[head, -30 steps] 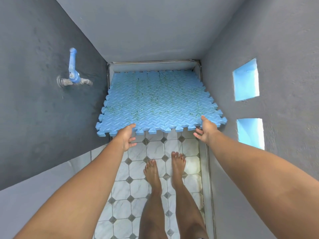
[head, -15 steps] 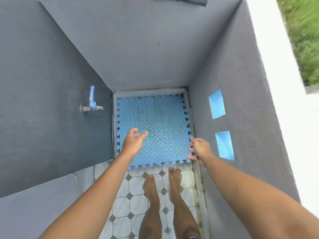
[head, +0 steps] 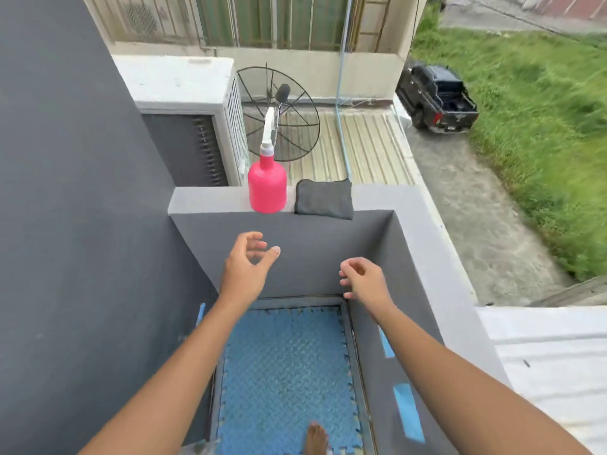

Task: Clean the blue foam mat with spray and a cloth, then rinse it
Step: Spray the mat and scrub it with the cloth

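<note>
**Empty hands below the ledge, mat flat on the floor**

Nearest the camera, a bare foot [head: 317, 438] stood on the blue foam mat [head: 285, 372], which lay flat on the floor of a narrow grey-walled corner, its toothed edges close against the walls on three sides. Two blue slots [head: 409, 412] showed in the right-hand wall.

Above the mat, both forearms reached forward. The left hand [head: 244, 274] hung in the air in front of the end wall, fingers spread and loosely bent, holding nothing. The right hand [head: 366, 284] was level with it and well apart from it, fingers loosely curled, also empty. Neither hand touched the wall.

On the flat top of the wall ledge [head: 210, 200] stood the pink spray bottle [head: 267, 185], upright, its white nozzle pointing up. The grey cloth [head: 323, 200] lay just beside it to the right, folded, its front edge overhanging the ledge a little.

Beyond the ledge sat an air-conditioner unit [head: 197, 103], with a mesh satellite dish [head: 279, 116] directly behind the bottle's nozzle and a thin blue pipe [head: 340, 93] rising over a ribbed roof [head: 368, 149]. Farther off, a dark pickup truck [head: 437, 96] was parked beside grass [head: 525, 110].
</note>
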